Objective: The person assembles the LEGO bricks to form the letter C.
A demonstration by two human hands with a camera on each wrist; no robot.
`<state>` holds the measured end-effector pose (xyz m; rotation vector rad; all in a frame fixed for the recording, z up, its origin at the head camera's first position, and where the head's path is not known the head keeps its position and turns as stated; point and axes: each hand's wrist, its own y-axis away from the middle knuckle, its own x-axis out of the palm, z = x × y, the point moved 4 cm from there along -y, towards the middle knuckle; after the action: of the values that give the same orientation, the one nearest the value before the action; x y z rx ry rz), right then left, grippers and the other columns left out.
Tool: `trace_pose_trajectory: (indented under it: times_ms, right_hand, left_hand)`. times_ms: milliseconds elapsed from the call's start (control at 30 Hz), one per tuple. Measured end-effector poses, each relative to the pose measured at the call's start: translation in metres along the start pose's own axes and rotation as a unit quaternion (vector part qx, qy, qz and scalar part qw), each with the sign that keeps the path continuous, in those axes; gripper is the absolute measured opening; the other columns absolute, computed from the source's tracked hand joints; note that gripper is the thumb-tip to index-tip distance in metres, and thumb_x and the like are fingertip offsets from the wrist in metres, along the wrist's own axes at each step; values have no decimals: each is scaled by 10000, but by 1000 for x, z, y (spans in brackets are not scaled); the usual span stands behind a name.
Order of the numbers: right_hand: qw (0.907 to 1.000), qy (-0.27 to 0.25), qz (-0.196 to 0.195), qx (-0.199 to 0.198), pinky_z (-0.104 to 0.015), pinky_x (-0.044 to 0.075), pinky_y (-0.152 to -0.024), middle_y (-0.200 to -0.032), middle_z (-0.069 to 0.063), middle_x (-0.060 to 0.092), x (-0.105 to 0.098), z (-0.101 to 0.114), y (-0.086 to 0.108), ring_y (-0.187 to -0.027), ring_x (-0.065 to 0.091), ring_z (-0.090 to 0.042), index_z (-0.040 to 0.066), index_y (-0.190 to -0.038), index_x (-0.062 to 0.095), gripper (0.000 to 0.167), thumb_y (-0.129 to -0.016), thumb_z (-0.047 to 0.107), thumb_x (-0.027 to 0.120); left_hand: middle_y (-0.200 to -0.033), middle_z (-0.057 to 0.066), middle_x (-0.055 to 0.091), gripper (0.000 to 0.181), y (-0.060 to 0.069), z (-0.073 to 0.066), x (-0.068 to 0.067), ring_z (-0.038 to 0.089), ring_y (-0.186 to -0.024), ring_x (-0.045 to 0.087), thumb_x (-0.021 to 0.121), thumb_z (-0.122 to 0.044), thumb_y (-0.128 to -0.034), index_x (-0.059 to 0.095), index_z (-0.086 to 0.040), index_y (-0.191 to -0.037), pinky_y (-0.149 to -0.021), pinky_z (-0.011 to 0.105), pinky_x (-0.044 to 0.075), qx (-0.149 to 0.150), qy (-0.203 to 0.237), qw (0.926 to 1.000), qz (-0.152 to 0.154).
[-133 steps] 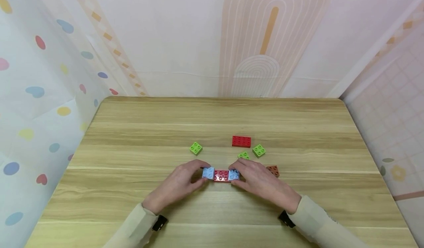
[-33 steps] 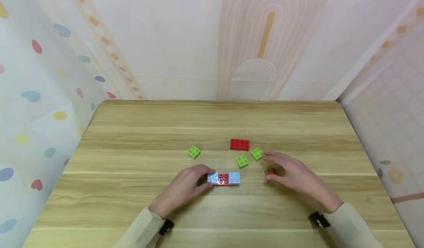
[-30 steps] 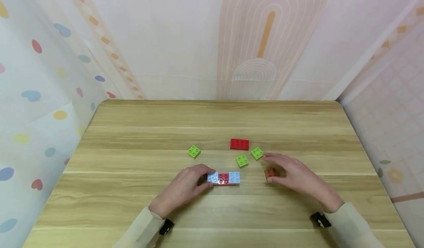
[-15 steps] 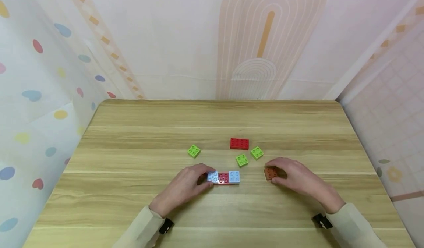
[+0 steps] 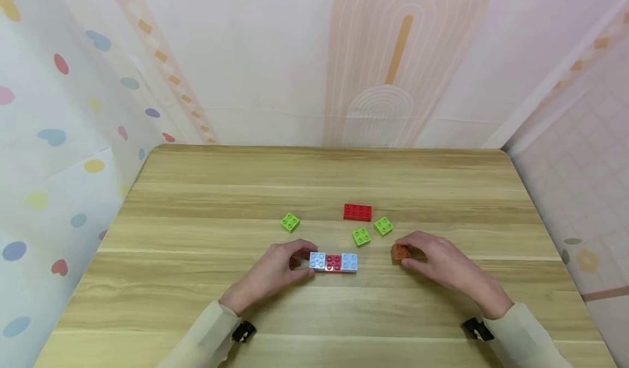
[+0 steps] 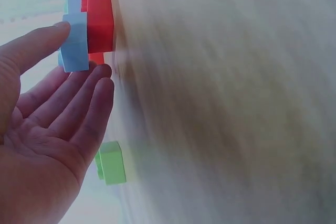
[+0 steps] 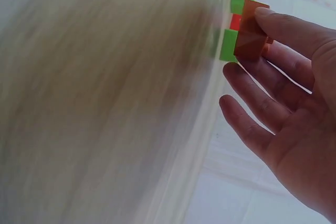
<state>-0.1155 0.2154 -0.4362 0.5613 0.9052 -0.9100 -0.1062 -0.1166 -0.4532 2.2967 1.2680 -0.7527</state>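
Two light blue bricks [image 5: 349,262] sit on the ends of a red brick [image 5: 333,263], whose middle studs show between them. My left hand [image 5: 270,269] holds the left light blue brick [image 6: 76,43], thumb against its near side and fingers at its far side; some fingertips are hidden behind it. To the right, my right hand [image 5: 442,261] pinches an orange-brown brick [image 5: 400,252] between thumb and fingers. In the right wrist view that orange-brown brick [image 7: 252,30] shows a smooth side, with the thumb on it and the lower fingers spread free.
Behind the hands lie a loose red brick [image 5: 357,212] and three green bricks, one at the left [image 5: 290,223], one in the middle [image 5: 361,237] and one near the right hand [image 5: 383,226]. All are on the wooden table [image 5: 221,193], with patterned cloth [image 5: 265,57] behind it.
The right hand has left the right light blue brick, reached right and gripped the orange-brown brick, which is now tilted. Lately the left hand has slid slightly left on its brick.
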Motion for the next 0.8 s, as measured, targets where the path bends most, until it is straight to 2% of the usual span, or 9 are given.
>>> trace_pose_trajectory:
  times_ms: [200,467,800]
  right_hand:
    - [9989,-12,-424,-203,-458,606,-909,-1180,-65,732,-3,9,-1,-1079,701,-246,64,-1255,715,352,-926,161,798]
    - [9913,-241,-1079,-715,-444,623,-865,-1185,-83,731,-8,25,-3,-1042,711,-248,44,-1254,714,357,-914,112,800]
    - [9883,-350,-1292,-737,-459,621,-860,-1211,-116,713,-13,43,-12,-1044,705,-252,28,-1269,701,378,-919,128,802]
  left_hand:
    - [-1168,80,742,348,1,2,-1,159,-993,720,801,-100,-902,684,-68,-1228,-866,278,605,-4,45,10000,-32]
    - [-1172,86,741,327,1,3,0,149,-987,713,800,-114,-907,695,-80,-1215,-862,286,611,-111,103,9999,-14]
    - [-1171,76,741,336,-2,2,1,136,-989,707,810,-133,-901,699,-87,-1215,-868,290,608,-124,75,9999,-36]
